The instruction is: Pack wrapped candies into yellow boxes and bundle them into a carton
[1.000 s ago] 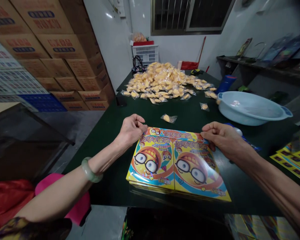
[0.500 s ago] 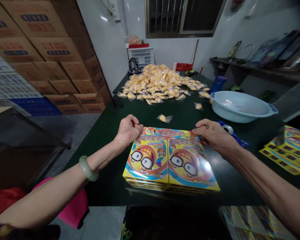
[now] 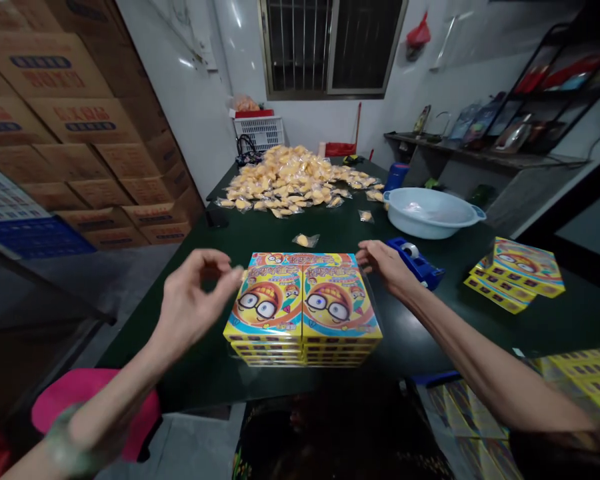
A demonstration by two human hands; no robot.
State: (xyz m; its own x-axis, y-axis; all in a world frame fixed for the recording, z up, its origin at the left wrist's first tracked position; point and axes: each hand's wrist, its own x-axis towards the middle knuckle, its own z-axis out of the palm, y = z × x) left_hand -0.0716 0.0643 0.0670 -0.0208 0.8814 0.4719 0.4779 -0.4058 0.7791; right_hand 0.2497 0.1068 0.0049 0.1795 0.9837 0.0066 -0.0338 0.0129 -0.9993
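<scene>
Two side-by-side stacks of yellow cartoon-face boxes (image 3: 265, 303) stand on the dark green table in front of me, with shiny clear film around them. My left hand (image 3: 195, 300) is just left of the stacks, thumb and fingers curved apart with nothing between them. A blurred pale green bangle (image 3: 73, 447) is on that wrist. By the far right corner of the stacks is my right hand (image 3: 385, 263), its fingers loosely bent and apart near the film edge. Whether its fingertips touch the film is hard to see. Beyond the stacks lies one small wrapped yellow piece (image 3: 304, 240).
A heap of wrapped yellow pieces (image 3: 295, 177) covers the table's far part. To the right are a blue tape dispenser (image 3: 423, 267), a light blue basin (image 3: 433, 217) and more yellow boxes (image 3: 525, 267). Cartons (image 3: 75, 120) are piled at left, near a pink stool (image 3: 93, 393).
My left hand has drawn back leftward from the stack's far corner and its fingers have opened. My right hand has loosened near the other corner. The camera view has shifted.
</scene>
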